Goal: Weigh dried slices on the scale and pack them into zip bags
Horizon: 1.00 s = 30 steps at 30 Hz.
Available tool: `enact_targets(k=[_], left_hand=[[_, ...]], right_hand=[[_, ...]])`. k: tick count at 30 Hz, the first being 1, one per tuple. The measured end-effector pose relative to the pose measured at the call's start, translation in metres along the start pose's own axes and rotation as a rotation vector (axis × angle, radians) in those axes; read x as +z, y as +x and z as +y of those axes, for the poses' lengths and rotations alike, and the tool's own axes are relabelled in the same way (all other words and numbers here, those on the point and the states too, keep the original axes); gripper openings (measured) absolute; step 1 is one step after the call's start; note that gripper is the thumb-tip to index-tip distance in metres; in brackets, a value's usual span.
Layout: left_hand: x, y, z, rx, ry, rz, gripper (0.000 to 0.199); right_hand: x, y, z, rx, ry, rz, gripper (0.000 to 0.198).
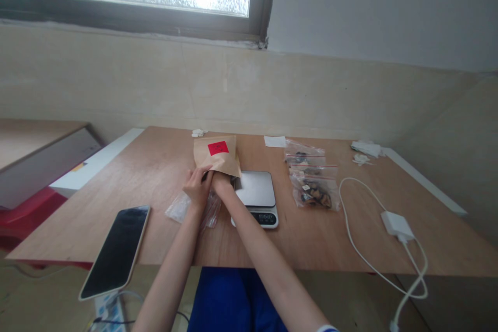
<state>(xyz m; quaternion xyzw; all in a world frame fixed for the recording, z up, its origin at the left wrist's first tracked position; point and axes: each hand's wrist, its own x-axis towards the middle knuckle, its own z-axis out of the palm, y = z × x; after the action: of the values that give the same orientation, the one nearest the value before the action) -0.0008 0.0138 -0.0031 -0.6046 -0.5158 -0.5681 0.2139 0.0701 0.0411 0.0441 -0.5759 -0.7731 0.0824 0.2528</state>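
Note:
A brown paper bag (218, 154) with a red label stands on the wooden table (155, 176), leaning a little. My left hand (197, 187) and my right hand (221, 185) meet at its lower edge, fingers closed on the bag's opening. Under my hands lies a clear plastic bag (181, 208). A small digital scale (256, 196) with a silver platform sits just right of my right hand.
Three clear zip bags (311, 181) with dark contents lie right of the scale. A white charger and cable (397, 224) rest at the right. A phone with a dark screen (116, 251) overhangs the front left edge. White paper scraps (275, 141) lie at the back.

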Motion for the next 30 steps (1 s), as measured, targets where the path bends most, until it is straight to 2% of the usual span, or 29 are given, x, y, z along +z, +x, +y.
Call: enact_targets(k=[5, 12, 16, 23, 30], left_hand=[[0.0, 0.0, 0.001, 0.033, 0.024, -0.011, 0.014], [-0.002, 0.002, 0.002, -0.013, 0.016, -0.047, 0.017], [-0.003, 0.003, 0.002, 0.0, 0.013, -0.046, 0.017], [-0.005, 0.003, 0.004, -0.003, -0.005, -0.053, 0.017], [-0.006, 0.003, 0.004, -0.027, -0.002, -0.062, 0.02]], right_hand=[[-0.006, -0.016, -0.001, 0.048, -0.179, -0.075, 0.033], [-0.003, -0.048, -0.002, 0.029, -0.203, -0.108, 0.026], [-0.004, -0.057, -0.002, 0.012, -0.204, -0.082, 0.028], [-0.008, -0.055, -0.002, 0.048, -0.2, -0.043, 0.027], [-0.008, -0.063, -0.003, 0.12, -0.13, 0.154, 0.03]])
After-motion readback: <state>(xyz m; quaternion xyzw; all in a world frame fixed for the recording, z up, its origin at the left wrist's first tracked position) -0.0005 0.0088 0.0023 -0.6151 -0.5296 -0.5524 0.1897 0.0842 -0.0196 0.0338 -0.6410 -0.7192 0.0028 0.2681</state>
